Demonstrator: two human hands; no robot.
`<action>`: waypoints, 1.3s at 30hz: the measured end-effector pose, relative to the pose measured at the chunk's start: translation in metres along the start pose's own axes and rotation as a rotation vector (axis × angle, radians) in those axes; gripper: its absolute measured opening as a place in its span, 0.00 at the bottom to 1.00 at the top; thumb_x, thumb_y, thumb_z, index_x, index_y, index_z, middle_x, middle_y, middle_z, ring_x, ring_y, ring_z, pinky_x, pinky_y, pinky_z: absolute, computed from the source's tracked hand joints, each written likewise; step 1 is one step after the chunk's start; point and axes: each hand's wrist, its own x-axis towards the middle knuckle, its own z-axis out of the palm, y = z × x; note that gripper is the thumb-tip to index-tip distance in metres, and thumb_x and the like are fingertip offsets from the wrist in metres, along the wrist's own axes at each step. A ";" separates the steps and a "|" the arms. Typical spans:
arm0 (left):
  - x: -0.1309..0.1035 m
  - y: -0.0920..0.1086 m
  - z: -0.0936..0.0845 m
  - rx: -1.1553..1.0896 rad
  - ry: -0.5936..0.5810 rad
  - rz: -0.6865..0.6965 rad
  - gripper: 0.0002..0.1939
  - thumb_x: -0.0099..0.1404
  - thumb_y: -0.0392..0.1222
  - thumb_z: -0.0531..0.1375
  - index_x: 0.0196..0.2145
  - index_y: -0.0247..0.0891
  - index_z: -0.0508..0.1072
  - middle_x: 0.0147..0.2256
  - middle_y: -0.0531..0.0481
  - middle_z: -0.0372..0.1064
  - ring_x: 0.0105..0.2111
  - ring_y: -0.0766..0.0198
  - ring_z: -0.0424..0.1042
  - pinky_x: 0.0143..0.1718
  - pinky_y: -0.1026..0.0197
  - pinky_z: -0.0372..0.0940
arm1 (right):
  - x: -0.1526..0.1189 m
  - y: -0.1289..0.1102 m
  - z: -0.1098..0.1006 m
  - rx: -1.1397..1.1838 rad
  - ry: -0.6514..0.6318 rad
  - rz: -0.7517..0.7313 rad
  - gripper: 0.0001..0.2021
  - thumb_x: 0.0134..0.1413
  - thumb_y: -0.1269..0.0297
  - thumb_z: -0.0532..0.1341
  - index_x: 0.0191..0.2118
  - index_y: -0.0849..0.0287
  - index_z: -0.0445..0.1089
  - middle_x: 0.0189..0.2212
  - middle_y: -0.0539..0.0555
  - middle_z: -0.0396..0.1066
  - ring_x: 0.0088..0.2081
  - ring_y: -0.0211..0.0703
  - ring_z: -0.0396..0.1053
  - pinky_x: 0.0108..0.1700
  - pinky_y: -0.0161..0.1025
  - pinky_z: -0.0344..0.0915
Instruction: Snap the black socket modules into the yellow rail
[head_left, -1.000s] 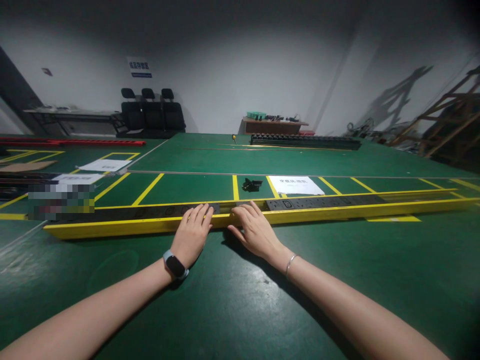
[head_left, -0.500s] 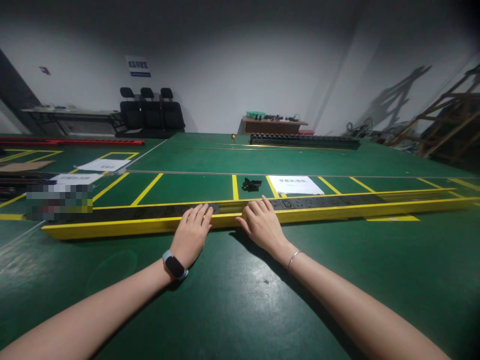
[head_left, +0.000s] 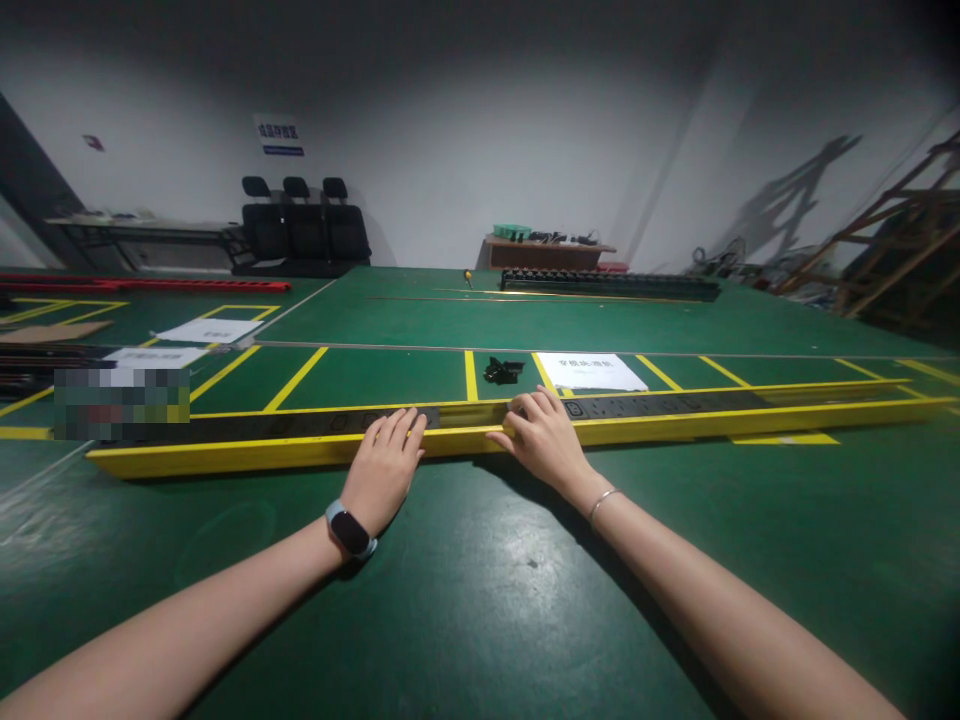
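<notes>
A long yellow channel [head_left: 247, 459] lies across the green surface, with black socket strips set inside it. Fingers stretched out, my left hand [head_left: 381, 462] rests over the channel's front lip, its tips on the left socket strip [head_left: 300, 425]. My right hand [head_left: 546, 440] curls over the same lip. Its thumb is against the front wall, and its bent fingers are at the near end of the right socket strip [head_left: 637, 404]. Between the hands, a stretch of the channel shows its bare yellow inside. The right fingertips are partly hidden.
Small black parts [head_left: 503, 371] lie in a heap behind the channel, beside a white printed sheet [head_left: 592, 371]. Farther back are a long black slotted bar [head_left: 607, 285] and a yellow-handled tool [head_left: 468, 276]. More paper [head_left: 210, 330] and red bars [head_left: 187, 286] lie at the left.
My right hand has shifted a little to the right along the channel, uncovering more of its yellow inside. My left hand has stayed in place.
</notes>
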 end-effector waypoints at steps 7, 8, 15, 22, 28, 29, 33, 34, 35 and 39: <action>-0.001 -0.001 0.002 -0.048 0.047 -0.023 0.25 0.67 0.39 0.48 0.59 0.26 0.55 0.55 0.33 0.61 0.55 0.50 0.60 0.55 0.47 0.56 | 0.002 0.003 -0.003 0.057 0.011 0.008 0.17 0.53 0.46 0.58 0.29 0.55 0.72 0.38 0.56 0.65 0.43 0.49 0.60 0.56 0.54 0.51; -0.001 -0.002 0.002 -0.054 0.053 -0.023 0.26 0.67 0.40 0.48 0.60 0.26 0.54 0.55 0.33 0.60 0.55 0.50 0.60 0.55 0.47 0.56 | 0.002 0.005 -0.003 0.061 0.013 0.009 0.17 0.53 0.46 0.58 0.28 0.55 0.72 0.38 0.56 0.65 0.43 0.49 0.59 0.56 0.54 0.51; -0.001 -0.003 0.002 -0.043 0.042 -0.024 0.24 0.67 0.40 0.48 0.59 0.27 0.56 0.56 0.33 0.60 0.57 0.50 0.58 0.57 0.45 0.54 | -0.010 0.049 0.001 -0.041 0.085 0.060 0.17 0.58 0.58 0.56 0.21 0.56 0.72 0.34 0.56 0.64 0.39 0.46 0.58 0.47 0.48 0.57; 0.000 -0.001 0.002 -0.018 0.036 -0.019 0.24 0.67 0.39 0.48 0.58 0.26 0.56 0.56 0.34 0.59 0.56 0.50 0.58 0.57 0.47 0.53 | -0.044 0.118 0.005 -0.166 0.187 0.217 0.19 0.59 0.63 0.54 0.18 0.58 0.69 0.28 0.56 0.65 0.34 0.45 0.59 0.40 0.45 0.59; 0.002 0.004 -0.005 0.022 0.029 -0.017 0.14 0.67 0.39 0.47 0.44 0.32 0.68 0.41 0.38 0.68 0.41 0.54 0.66 0.43 0.53 0.60 | -0.038 0.091 -0.001 -0.080 0.157 0.227 0.12 0.59 0.63 0.53 0.30 0.59 0.70 0.33 0.57 0.66 0.38 0.47 0.61 0.43 0.45 0.60; 0.002 0.005 -0.006 0.026 0.003 -0.014 0.13 0.68 0.40 0.46 0.40 0.33 0.68 0.37 0.40 0.68 0.37 0.56 0.66 0.40 0.54 0.60 | -0.034 0.080 -0.001 -0.044 0.126 0.193 0.11 0.59 0.63 0.52 0.33 0.59 0.70 0.34 0.57 0.67 0.39 0.47 0.62 0.44 0.46 0.61; 0.000 0.003 -0.004 0.032 -0.118 -0.047 0.15 0.69 0.43 0.45 0.32 0.35 0.67 0.28 0.46 0.66 0.29 0.60 0.64 0.34 0.57 0.57 | -0.022 0.048 0.000 0.114 0.047 0.051 0.12 0.60 0.62 0.52 0.45 0.59 0.68 0.43 0.57 0.69 0.46 0.47 0.64 0.51 0.47 0.59; 0.000 0.002 -0.002 0.032 -0.145 -0.071 0.16 0.69 0.44 0.44 0.32 0.36 0.67 0.29 0.45 0.66 0.29 0.60 0.64 0.34 0.57 0.56 | -0.021 0.044 0.001 0.138 0.039 0.033 0.14 0.60 0.62 0.52 0.49 0.59 0.66 0.47 0.57 0.68 0.50 0.47 0.63 0.54 0.48 0.58; 0.000 0.001 0.000 0.028 -0.169 -0.096 0.16 0.69 0.45 0.44 0.32 0.36 0.67 0.29 0.45 0.66 0.30 0.60 0.64 0.34 0.57 0.56 | -0.021 0.041 0.003 0.153 0.032 0.023 0.16 0.61 0.62 0.52 0.53 0.59 0.64 0.50 0.57 0.67 0.53 0.47 0.61 0.57 0.49 0.55; 0.001 -0.002 0.004 -0.012 -0.223 -0.146 0.16 0.69 0.46 0.44 0.35 0.35 0.66 0.33 0.44 0.66 0.33 0.58 0.64 0.36 0.57 0.57 | -0.023 0.042 0.007 0.156 -0.009 0.021 0.20 0.62 0.61 0.51 0.59 0.57 0.59 0.56 0.55 0.63 0.58 0.45 0.58 0.62 0.50 0.48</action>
